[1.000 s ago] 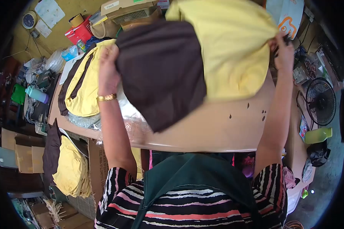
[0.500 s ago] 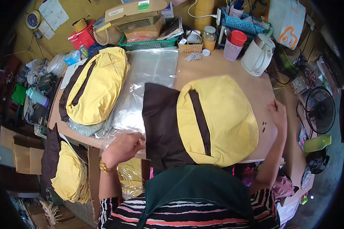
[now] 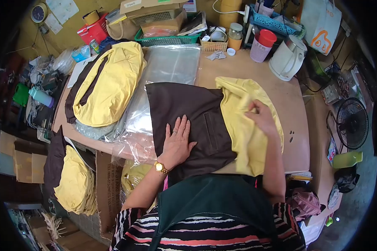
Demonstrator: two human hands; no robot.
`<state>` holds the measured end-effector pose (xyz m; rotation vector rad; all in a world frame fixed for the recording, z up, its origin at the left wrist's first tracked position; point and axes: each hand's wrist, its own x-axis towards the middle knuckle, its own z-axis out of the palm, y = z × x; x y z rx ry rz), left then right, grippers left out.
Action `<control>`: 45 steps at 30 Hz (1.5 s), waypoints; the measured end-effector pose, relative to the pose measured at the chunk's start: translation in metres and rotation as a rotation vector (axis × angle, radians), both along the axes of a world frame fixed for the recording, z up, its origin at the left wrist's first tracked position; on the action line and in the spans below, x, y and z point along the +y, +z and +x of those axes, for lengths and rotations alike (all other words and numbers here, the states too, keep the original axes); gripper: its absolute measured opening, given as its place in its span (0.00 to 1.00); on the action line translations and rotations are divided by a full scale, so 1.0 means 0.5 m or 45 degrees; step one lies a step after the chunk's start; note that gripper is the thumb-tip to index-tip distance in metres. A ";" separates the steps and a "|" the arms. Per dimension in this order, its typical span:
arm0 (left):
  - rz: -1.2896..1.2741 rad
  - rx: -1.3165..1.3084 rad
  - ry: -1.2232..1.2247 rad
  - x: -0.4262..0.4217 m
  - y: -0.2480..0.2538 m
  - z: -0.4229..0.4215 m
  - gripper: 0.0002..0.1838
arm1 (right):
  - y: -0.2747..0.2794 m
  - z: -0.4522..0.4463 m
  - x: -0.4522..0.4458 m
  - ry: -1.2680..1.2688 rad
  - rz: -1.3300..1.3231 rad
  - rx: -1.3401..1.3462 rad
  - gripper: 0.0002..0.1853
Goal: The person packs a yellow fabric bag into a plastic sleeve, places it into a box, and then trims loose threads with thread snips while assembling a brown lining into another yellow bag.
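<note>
On the bench in front of us lies a dark brown and yellow cloth piece. Our left hand rests flat on its brown part, fingers spread, gripping nothing. Our right hand, well apart from the left, pinches the rumpled yellow part between thumb and fingers. Just beside the brown edge are clear plastic sleeves; left of them lies a yellow and brown bundle.

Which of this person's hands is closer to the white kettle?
Right. The right hand is at the yellow cloth, nearer the person than the kettle; the left hand lies on the dark cloth, farther away and more to the left.
</note>
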<state>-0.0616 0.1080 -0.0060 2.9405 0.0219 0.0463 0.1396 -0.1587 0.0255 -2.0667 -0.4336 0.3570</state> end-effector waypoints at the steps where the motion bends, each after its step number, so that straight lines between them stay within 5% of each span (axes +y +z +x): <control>1: 0.131 0.086 0.023 -0.014 0.018 0.004 0.41 | -0.028 0.022 -0.028 0.011 -0.089 -0.015 0.13; 2: 0.131 0.087 0.019 -0.031 0.027 0.017 0.41 | -0.025 0.013 -0.027 0.007 -0.088 -0.015 0.13; 5: -0.116 -0.065 -0.192 -0.104 0.042 0.064 0.41 | 0.063 -0.060 0.028 -0.242 -0.644 -0.854 0.10; 8: -0.103 -0.107 -0.327 -0.157 -0.019 0.093 0.37 | 0.126 -0.125 0.130 -0.046 0.078 -0.484 0.08; 10: -0.214 -0.055 -0.451 -0.174 -0.119 0.109 0.36 | 0.108 -0.174 0.201 0.416 0.172 -0.066 0.09; 11: -0.251 -0.036 -0.494 -0.179 -0.139 0.112 0.36 | 0.080 -0.176 0.232 0.611 -0.027 -0.162 0.09; 12: -0.198 0.081 -0.423 -0.179 -0.106 0.102 0.38 | 0.041 -0.160 0.233 0.603 -0.024 -0.158 0.09; 14: -0.140 0.196 -0.359 -0.172 -0.055 0.083 0.40 | -0.039 -0.107 0.223 0.262 -0.535 -0.516 0.10; 16: -0.174 -0.109 -0.212 -0.166 -0.029 0.062 0.46 | -0.086 -0.033 0.177 -0.143 -0.379 -0.640 0.10; 21: -0.258 0.032 -0.202 -0.163 -0.007 0.081 0.47 | -0.120 0.006 0.125 -0.227 -0.079 -0.491 0.08; 23: -0.164 -0.181 -0.380 -0.169 -0.008 0.122 0.44 | -0.123 0.002 0.124 -0.235 -0.102 -0.545 0.08; 26: 0.105 -0.122 0.010 -0.081 -0.011 0.183 0.39 | -0.119 -0.004 0.121 -0.238 -0.110 -0.596 0.08; 30: 0.372 -0.111 0.374 0.055 0.045 0.183 0.19 | -0.116 -0.009 0.125 -0.233 -0.153 -0.550 0.08; 32: 0.109 -0.663 0.300 0.080 0.056 0.184 0.12 | -0.110 -0.013 0.126 -0.206 -0.213 -0.599 0.08; 33: 0.111 -0.666 0.298 0.076 0.060 0.193 0.12 | -0.111 -0.013 0.126 -0.208 -0.210 -0.601 0.08; 35: -0.496 -0.437 0.057 0.044 0.064 0.216 0.09 | -0.115 -0.012 0.128 -0.214 -0.238 -0.597 0.09; 37: -0.707 -0.555 -0.033 -0.033 0.050 0.239 0.09 | -0.113 -0.012 0.127 -0.213 -0.250 -0.592 0.09; 41: -0.440 -0.731 -0.046 -0.071 -0.060 0.290 0.11 | -0.106 -0.011 0.125 -0.143 -0.223 -0.558 0.15; 45: -0.867 -0.551 0.209 -0.044 -0.081 0.302 0.07 | -0.061 -0.033 0.119 -0.124 -0.192 -0.307 0.23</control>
